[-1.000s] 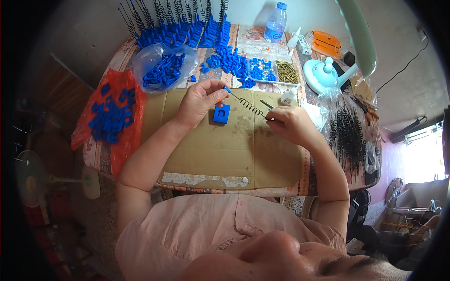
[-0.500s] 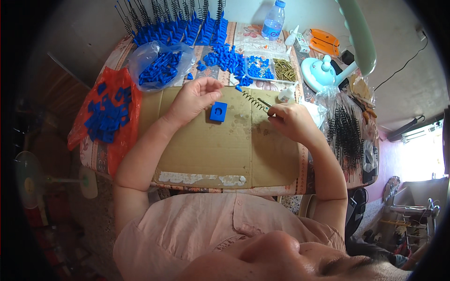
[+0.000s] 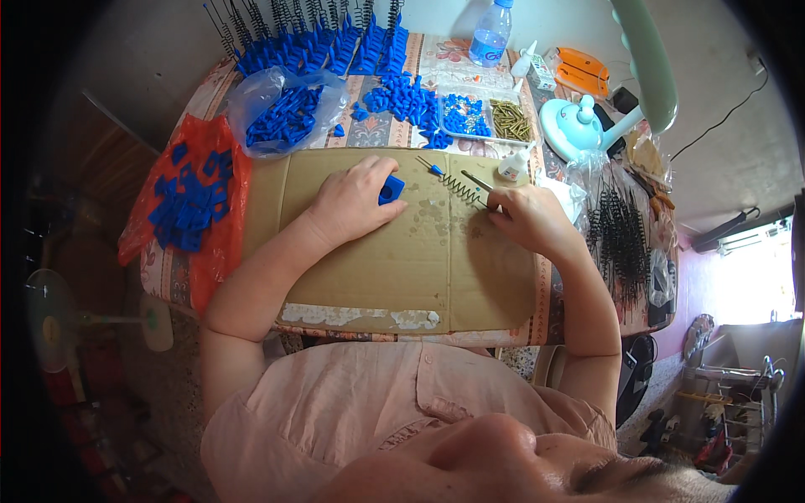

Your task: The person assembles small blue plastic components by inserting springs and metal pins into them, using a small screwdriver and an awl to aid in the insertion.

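My left hand (image 3: 356, 198) is closed around a small square blue plastic block (image 3: 390, 190) that rests on the cardboard; its thumb and fingers cover part of it. To the right, my right hand (image 3: 530, 216) pinches the lower end of a dark coil spring (image 3: 460, 188). A small blue cone-shaped piece (image 3: 436, 170) sits at the spring's far end, with thin straight wire sticking out beyond it. A slim dark stick-like tool (image 3: 476, 179) also juts from the right fingers, beside the spring; its exact kind is unclear.
Beyond the cardboard sheet (image 3: 360, 277) lie a clear bag (image 3: 243, 109) of blue parts, loose blue cones (image 3: 402, 98) and a divided plastic box (image 3: 465, 137). A red bag (image 3: 226, 260) with blue blocks lies left. Right are a small white bottle (image 3: 512, 166), a lamp (image 3: 573, 126) and black springs (image 3: 619, 243).
My left hand has come down onto the blue block and closed on it. The spring in my right hand has shifted slightly right, and wire now shows past its blue tip.
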